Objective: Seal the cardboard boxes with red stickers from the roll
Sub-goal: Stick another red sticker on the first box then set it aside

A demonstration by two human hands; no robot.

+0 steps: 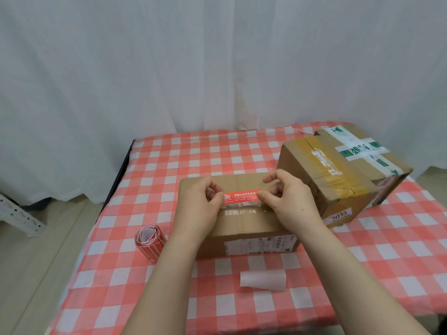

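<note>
A flat cardboard box (244, 223) lies in the middle of the table. Over its top I hold a red sticker (242, 196) with white print, stretched between both hands. My left hand (200, 206) pinches the sticker's left end and my right hand (287, 201) pinches its right end. The sticker sits just above a strip of clear tape on the box's seam; whether it touches the cardboard I cannot tell. The roll of red stickers (151, 243) lies on the table to the left of the box.
A larger cardboard box (338, 175) with yellow and green-printed tape stands at the right rear, close to the flat box. A curled white backing paper (263, 280) lies in front. The red-and-white checked tablecloth (169, 160) covers the table; its left edge drops to the floor.
</note>
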